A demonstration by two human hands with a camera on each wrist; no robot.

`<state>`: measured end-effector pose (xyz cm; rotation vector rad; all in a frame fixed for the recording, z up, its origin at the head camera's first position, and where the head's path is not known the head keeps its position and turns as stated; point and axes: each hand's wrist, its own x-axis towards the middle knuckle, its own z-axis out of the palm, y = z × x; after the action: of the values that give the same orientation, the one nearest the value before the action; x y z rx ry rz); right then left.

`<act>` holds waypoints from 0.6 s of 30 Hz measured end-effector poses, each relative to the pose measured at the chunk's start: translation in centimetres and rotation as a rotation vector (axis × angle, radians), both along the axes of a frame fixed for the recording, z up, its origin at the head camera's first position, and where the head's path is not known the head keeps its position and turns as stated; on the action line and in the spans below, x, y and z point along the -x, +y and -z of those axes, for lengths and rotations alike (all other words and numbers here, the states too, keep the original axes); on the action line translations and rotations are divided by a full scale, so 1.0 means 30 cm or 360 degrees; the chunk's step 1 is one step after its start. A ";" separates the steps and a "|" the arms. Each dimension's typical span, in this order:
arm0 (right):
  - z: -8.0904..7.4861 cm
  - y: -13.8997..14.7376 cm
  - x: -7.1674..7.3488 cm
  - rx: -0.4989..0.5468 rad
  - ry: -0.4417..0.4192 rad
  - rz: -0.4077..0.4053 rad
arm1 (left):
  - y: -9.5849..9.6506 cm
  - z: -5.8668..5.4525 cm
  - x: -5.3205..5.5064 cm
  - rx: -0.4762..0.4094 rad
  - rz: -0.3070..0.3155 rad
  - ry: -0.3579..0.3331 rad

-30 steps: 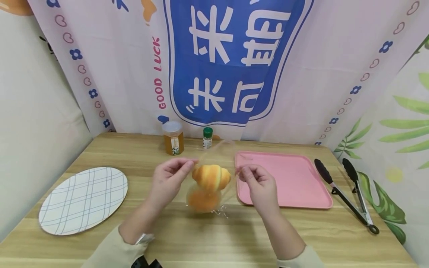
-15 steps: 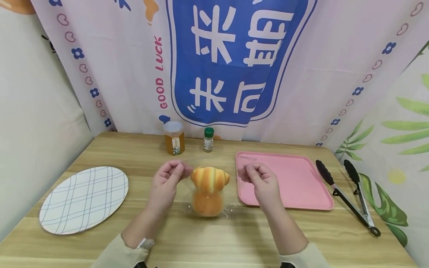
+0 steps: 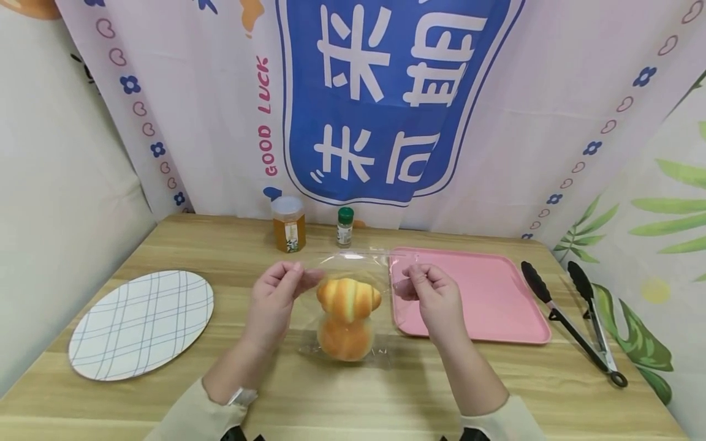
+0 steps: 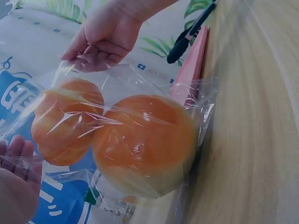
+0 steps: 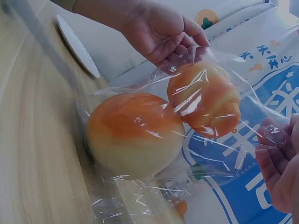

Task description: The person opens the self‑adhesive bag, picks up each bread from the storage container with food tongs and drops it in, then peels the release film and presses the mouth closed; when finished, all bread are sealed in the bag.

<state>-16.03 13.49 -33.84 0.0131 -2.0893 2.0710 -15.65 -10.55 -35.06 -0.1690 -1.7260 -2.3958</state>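
A clear plastic bag [image 3: 353, 260] stands upright between my hands, its top edge stretched wide. Inside it a croissant-shaped bread roll [image 3: 347, 298] sits above a round bun [image 3: 345, 340]. My left hand [image 3: 270, 293] pinches the bag's upper left side between thumb and fingers. The upper right side is pinched by my right hand [image 3: 438, 297]. Seen from the left wrist, the bun [image 4: 145, 144] lies at the bag's bottom, near the wooden table. In the right wrist view the croissant-shaped roll [image 5: 203, 98] touches the bun through the clear film's inside.
A pink tray [image 3: 480, 300] lies behind and right of the bag, with black-tipped tongs [image 3: 576, 331] beyond it. To the left is an oval checked board [image 3: 140, 324]. A honey-coloured jar [image 3: 288, 229] and a green-capped shaker [image 3: 344, 229] stand at the back.
My hands have moved apart, pulling the bag's top wider. The bag with both breads was blurred in motion and now hangs steadier. Both hands have kept their pinch.
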 end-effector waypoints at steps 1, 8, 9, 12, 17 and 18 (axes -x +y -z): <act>-0.002 0.001 -0.001 0.0004 0.0000 0.0007 | 0.002 0.001 0.000 0.0030 -0.0023 0.0003; -0.009 0.004 -0.016 0.0086 0.0041 0.0018 | 0.004 -0.001 -0.017 -0.0007 -0.0012 0.0141; -0.010 0.004 -0.019 0.0102 0.0049 0.0020 | 0.004 -0.001 -0.020 -0.0035 0.0008 0.0168; -0.011 0.004 -0.028 0.0133 0.0073 0.0027 | 0.005 0.000 -0.025 -0.0106 0.0057 0.0244; -0.006 0.005 -0.034 0.0141 0.0066 0.0040 | 0.011 0.015 -0.030 -0.0036 0.0037 0.0210; -0.004 0.006 -0.034 0.0135 0.0055 0.0048 | 0.014 0.018 -0.029 -0.0005 0.0026 0.0192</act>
<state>-15.02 13.67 -33.73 0.0048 -1.9678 2.1245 -14.77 -10.14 -35.62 -0.3211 -1.6736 -2.3471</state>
